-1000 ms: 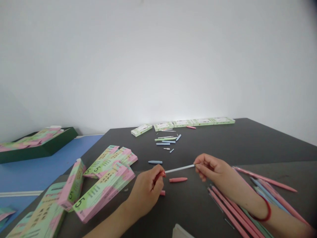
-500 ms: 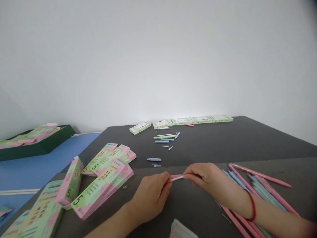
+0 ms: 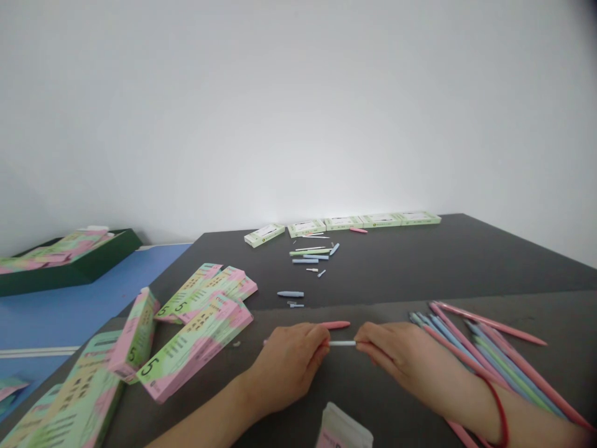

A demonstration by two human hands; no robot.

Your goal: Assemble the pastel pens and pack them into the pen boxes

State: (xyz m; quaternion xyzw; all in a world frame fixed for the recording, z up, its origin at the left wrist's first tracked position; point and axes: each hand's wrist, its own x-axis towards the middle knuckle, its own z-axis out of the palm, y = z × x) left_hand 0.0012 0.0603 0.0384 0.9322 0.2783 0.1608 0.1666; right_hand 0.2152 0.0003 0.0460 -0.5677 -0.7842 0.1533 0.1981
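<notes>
Near the table's front, my left hand (image 3: pixel 291 364) is closed on one end of a thin white rod (image 3: pixel 342 343). My right hand (image 3: pixel 401 354) pinches the rod's other end, so it lies level between the two. Just beyond my left fingers a pink pen piece (image 3: pixel 336 325) shows, partly hidden by that hand. A small pink tip also peeks out left of my left hand. Pink, blue and green pens (image 3: pixel 508 361) lie spread beside and under my right forearm. Further ahead sit a blue pen piece (image 3: pixel 290 294) and small clear parts (image 3: pixel 295 305).
Pink-green boxes (image 3: pixel 196 342) are piled at the left, and an open box (image 3: pixel 345 429) stands at the front edge. Pale green boxes (image 3: pixel 382 220) line the far edge, with loose pen parts (image 3: pixel 310 256) before them. A dark green tray (image 3: pixel 88 270) holds boxes at far left.
My hands have moved apart, and more of the white rod shows, now level. The pink piece sits beyond my left fingers. My right hand has shifted right and slightly down.
</notes>
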